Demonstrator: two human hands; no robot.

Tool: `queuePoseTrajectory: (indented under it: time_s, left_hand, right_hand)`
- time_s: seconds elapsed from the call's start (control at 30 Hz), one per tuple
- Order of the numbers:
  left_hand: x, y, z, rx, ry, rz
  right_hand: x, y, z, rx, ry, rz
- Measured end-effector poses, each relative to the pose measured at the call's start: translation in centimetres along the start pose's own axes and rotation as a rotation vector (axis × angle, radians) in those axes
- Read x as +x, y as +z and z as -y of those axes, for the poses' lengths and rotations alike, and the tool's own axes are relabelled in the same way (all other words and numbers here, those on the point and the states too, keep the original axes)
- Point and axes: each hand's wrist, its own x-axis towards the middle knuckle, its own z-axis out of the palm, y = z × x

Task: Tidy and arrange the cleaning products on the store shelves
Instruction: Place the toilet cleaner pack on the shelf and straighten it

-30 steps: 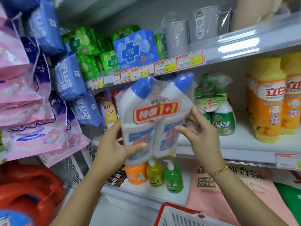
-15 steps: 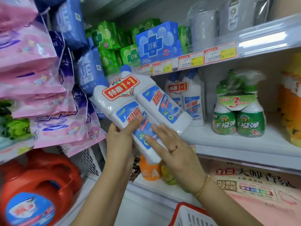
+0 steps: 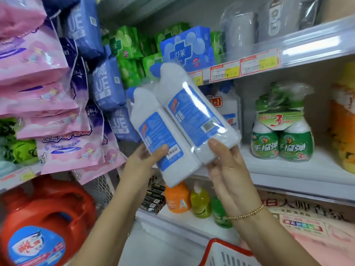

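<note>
A shrink-wrapped twin pack of white bottles [image 3: 172, 120] with blue caps and blue labels is held in front of the shelves, tilted with the caps up-left and its back labels and barcode facing me. My left hand [image 3: 142, 162] grips its lower left side, thumb on the label. My right hand [image 3: 226, 169] grips its lower right end, a gold bead bracelet on the wrist. Another twin pack of the same bottles [image 3: 227, 110] stands on the middle shelf [image 3: 284, 169] behind it, partly hidden.
Green spray bottle pack [image 3: 282, 139] stands right of it, orange-yellow bottles [image 3: 343, 120] further right. Blue and green packets [image 3: 188, 47] fill the upper shelf. Pink and blue bags [image 3: 48, 96] hang left. Red detergent jug [image 3: 42, 223], small soap bottles [image 3: 199, 202] and red-rimmed basket [image 3: 226, 252] below.
The twin pack went from upright to tilted, then was turned over so its back labels face me instead of the red 1+1 band. Both hands shifted to its lower end.
</note>
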Motion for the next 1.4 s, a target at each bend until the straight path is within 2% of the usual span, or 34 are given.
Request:
queuePoseTrajectory:
  time_s: [0.13, 0.23, 0.3, 0.37, 0.43, 0.5, 0.57, 0.67, 0.8, 0.87, 1.03, 1.17, 1.4]
  left_hand:
    - [0.5, -1.3, 0.4, -0.263, -0.082, 0.093]
    - [0.6, -2.0, 0.6, -0.289, -0.101, 0.114]
    - [0.7, -1.8, 0.9, -0.291, -0.094, 0.040]
    - [0.7, -1.1, 1.0, -0.301, -0.056, -0.060]
    - [0.5, -0.2, 0.7, -0.289, -0.020, -0.149]
    - [0.0, 0.6, 0.3, -0.270, 0.006, -0.207]
    - [-0.8, 1.5, -0.2, -0.262, 0.038, -0.222]
    - [-1.8, 2.5, -1.5, -0.235, 0.115, -0.199]
    - [-1.9, 2.3, -3.5, -0.077, 0.249, 0.032]
    - [-1.8, 2.0, -4.4, -0.004, 0.256, 0.086]
    - [-0.8, -0.9, -5.0, 0.057, 0.168, -0.003]
    - [0.1, -4.0, -4.9, 0.103, -0.023, 0.022]
    - [2.3, -7.9, -4.1, -0.089, -0.285, 0.095]
  right_hand:
    - [1.1, -2.1, -0.7, 0.002, 0.175, 0.006]
    - [1.8, -2.9, -0.1, -0.115, 0.146, 0.082]
    - [2.0, -2.6, 0.7, -0.492, 0.028, 0.101]
    - [1.6, -1.9, 1.0, -1.109, -0.180, 0.125]
    - [0.4, -0.7, 0.1, -1.647, -0.297, 0.250]
    - [-1.0, 0.2, -2.2, -1.928, -0.352, 0.349]
    - [-1.7, 0.3, -3.8, -2.050, -0.553, 0.268]
    - [-0.8, -0.7, -3.8, -1.802, -0.786, 0.180]
    - [-0.2, -0.4, -1.4, -1.346, -0.709, 0.203]
    - [-0.5, 0.0, -0.1, -1.022, -0.541, 0.204]
    - [-1.5, 0.3, 1.3, -0.293, 0.085, 0.214]
    - [-2.2, -0.4, 1.9, -0.136, 0.353, 0.196]
    - [-2.7, 1.2, 2.3, -0.255, 0.478, 0.139]
